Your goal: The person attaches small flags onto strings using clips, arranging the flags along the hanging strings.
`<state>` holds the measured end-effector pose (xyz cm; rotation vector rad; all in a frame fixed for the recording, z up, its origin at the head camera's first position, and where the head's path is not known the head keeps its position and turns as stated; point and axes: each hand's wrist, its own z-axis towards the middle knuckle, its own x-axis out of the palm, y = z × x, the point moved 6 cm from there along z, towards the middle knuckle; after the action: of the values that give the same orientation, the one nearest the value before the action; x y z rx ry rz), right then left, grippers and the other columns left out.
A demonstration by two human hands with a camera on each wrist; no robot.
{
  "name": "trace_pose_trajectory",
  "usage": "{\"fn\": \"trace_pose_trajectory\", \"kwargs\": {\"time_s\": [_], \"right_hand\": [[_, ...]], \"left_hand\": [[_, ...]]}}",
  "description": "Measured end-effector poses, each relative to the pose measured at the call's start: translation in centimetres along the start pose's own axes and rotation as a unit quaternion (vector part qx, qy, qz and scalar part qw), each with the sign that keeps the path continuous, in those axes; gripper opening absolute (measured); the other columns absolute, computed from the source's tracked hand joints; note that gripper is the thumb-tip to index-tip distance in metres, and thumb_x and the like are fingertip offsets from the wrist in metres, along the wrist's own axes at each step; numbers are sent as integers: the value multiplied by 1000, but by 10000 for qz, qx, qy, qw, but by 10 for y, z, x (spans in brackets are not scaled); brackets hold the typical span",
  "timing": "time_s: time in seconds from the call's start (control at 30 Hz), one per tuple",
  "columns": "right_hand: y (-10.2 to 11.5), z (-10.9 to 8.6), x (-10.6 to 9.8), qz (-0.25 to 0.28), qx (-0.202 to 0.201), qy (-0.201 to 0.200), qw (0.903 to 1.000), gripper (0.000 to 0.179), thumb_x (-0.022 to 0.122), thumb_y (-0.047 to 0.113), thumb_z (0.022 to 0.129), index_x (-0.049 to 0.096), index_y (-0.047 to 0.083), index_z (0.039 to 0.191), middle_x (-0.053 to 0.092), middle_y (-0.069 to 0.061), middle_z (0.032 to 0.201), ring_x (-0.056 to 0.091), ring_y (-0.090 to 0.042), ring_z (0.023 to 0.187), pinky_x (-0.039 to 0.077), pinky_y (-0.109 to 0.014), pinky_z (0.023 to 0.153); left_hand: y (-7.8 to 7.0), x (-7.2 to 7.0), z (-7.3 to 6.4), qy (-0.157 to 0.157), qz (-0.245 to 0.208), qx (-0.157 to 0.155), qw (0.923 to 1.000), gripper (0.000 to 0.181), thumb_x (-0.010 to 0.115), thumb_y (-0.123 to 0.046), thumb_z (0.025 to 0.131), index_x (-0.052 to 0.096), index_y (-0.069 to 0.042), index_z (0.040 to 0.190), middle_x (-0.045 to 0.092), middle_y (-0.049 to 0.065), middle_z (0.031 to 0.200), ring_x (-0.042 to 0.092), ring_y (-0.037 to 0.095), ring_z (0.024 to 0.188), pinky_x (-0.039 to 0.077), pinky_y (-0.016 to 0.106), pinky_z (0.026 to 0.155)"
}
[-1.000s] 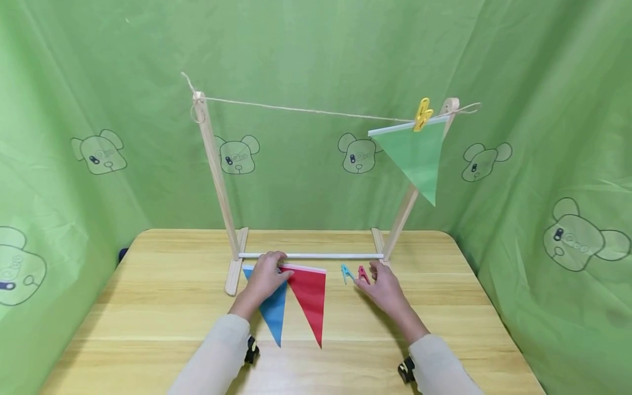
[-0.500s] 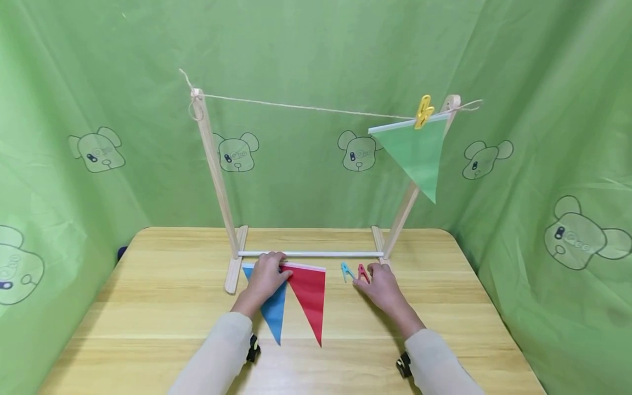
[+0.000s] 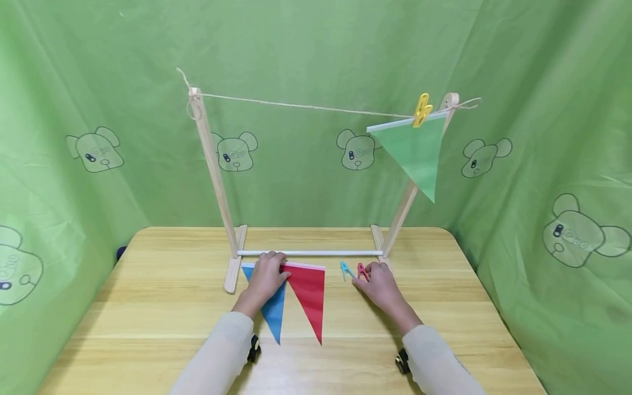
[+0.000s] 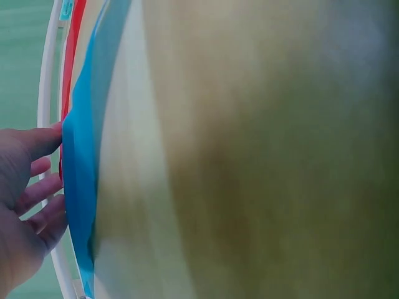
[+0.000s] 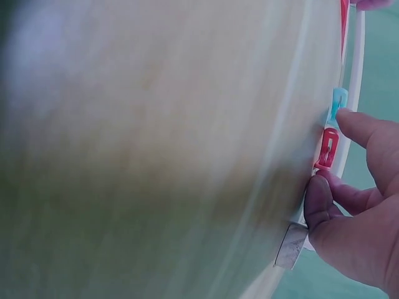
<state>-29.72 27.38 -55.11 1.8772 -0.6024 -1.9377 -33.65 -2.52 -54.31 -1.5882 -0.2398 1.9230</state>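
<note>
Now resting left hand (image 3: pixel 264 278) over the adjoining tops of blue flag (image 3: pixel 275 314) and red flag (image 3: pixel 308 291) on the table (image 3: pixel 163 318), with fingers loose and slightly apart, thumb at the red flag's upper corner. Holding right hand (image 3: pixel 381 285) at red clip (image 5: pixel 328 148), also on the table, with thumb and fingertips to either side; cannot tell whether pinching or only flanking it. Shown with blue clip (image 5: pixel 340 98) just left of the red one, near the thumb. Framed at the back by wooden stand (image 3: pixel 212 162), with white rod (image 3: pixel 336 253) low across and string (image 3: pixel 296 105) tied between the post tops. See green flag (image 3: pixel 415 148) hung point-down near the string's right end by yellow clip (image 3: pixel 422 111).
</note>
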Motion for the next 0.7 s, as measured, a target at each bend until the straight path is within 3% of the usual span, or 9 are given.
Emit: {"fn": "trace_pose_trajectory", "kwargs": {"time_s": [0.7], "right_hand": [[0,4,0,-297,-92,-118,9994,35,83,20,88,61,-5,98,57,-15,90,52,-25,83,49,-38,72]], "left_hand": [[0,5,4,435,-363,-309,9979,38,83,-9,87,70,1,121,62,18,109,57,33,105,58,42,90]]}}
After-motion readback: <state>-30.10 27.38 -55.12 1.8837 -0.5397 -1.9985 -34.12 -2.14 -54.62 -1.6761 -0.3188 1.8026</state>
